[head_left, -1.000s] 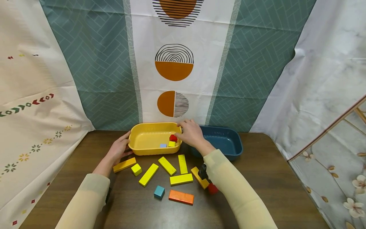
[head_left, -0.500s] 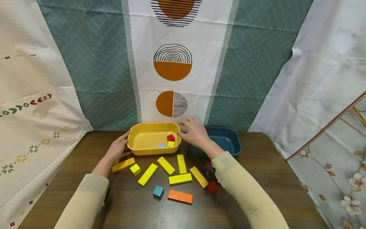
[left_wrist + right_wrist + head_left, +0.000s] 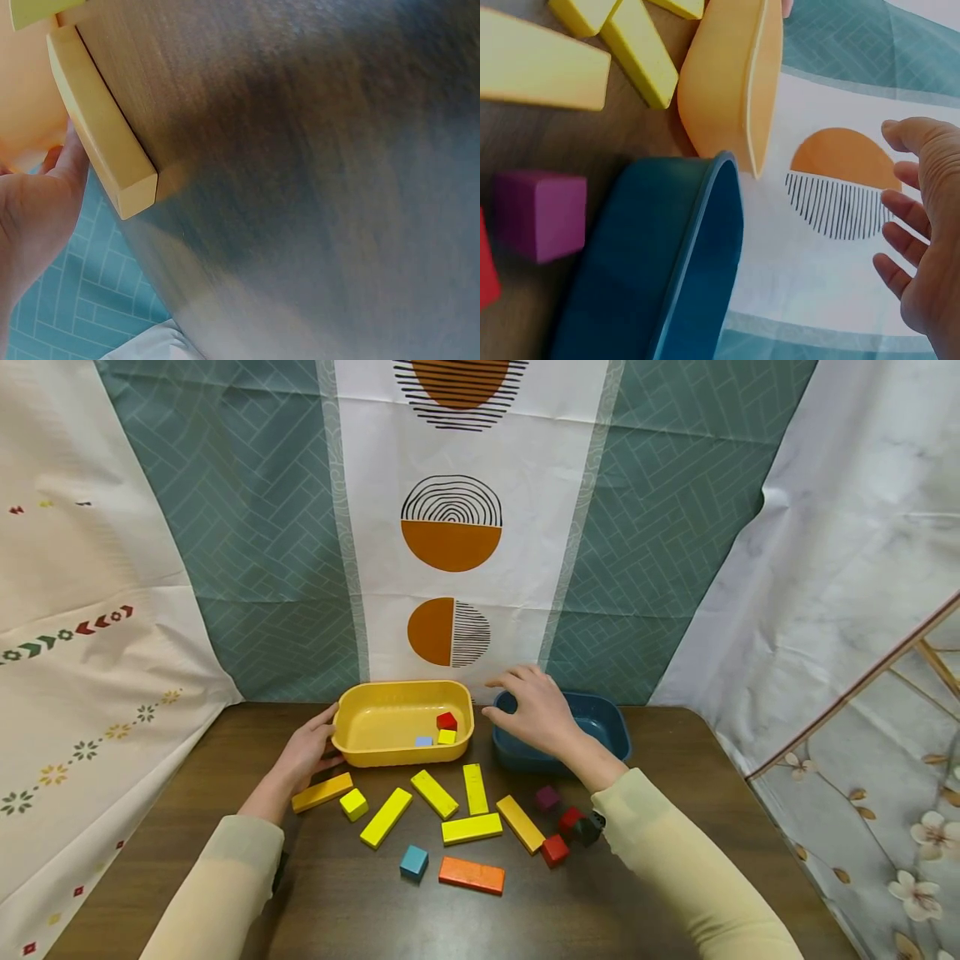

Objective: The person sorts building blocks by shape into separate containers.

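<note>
My left hand (image 3: 306, 752) holds the left end of a yellow plastic bin (image 3: 390, 758), fingers at the rim and thumb low against the wall. In the bin's right part lie a red block (image 3: 446, 721), a yellow cube (image 3: 446, 737) and a light blue block (image 3: 423, 741). My right hand (image 3: 536, 710), fingers spread and nothing in them, hovers over the left part of a dark blue bin (image 3: 611, 735), partly hiding it. In the right wrist view, the right hand (image 3: 930, 217) shows its loose fingers apart from both bins.
Several yellow bars (image 3: 472, 829) lie before the bins, with an orange bar (image 3: 472, 876), a teal cube (image 3: 414, 863) and a yellow cube (image 3: 354, 804). Near my right forearm are red cubes (image 3: 555, 850) and a purple cube (image 3: 547, 798). A patterned curtain (image 3: 450, 643) hangs behind.
My right hand has let go of the red block inside the yellow bin and drawn back rightward over the blue bin. The left hand stays at the yellow bin's end.
</note>
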Available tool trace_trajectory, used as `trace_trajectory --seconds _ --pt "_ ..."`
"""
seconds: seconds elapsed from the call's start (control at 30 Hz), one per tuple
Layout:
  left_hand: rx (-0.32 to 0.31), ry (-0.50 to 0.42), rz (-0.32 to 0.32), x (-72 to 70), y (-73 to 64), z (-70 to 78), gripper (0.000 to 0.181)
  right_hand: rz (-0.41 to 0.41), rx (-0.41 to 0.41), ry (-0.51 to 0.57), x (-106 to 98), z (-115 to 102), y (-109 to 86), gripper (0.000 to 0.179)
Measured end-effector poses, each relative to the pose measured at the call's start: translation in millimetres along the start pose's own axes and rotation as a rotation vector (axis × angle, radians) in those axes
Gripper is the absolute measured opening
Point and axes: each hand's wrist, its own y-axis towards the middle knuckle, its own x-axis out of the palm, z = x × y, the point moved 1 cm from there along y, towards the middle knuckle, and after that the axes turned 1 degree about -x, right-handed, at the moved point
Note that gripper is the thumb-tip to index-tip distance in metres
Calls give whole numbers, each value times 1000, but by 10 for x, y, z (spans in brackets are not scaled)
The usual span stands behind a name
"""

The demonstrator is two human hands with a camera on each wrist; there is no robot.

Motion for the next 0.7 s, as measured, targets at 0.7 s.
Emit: trace_trajectory --seconds 0.7 --pt "2 -18 -20 3 10 6 58 -17 -102 -41 -308 96 -561 37"
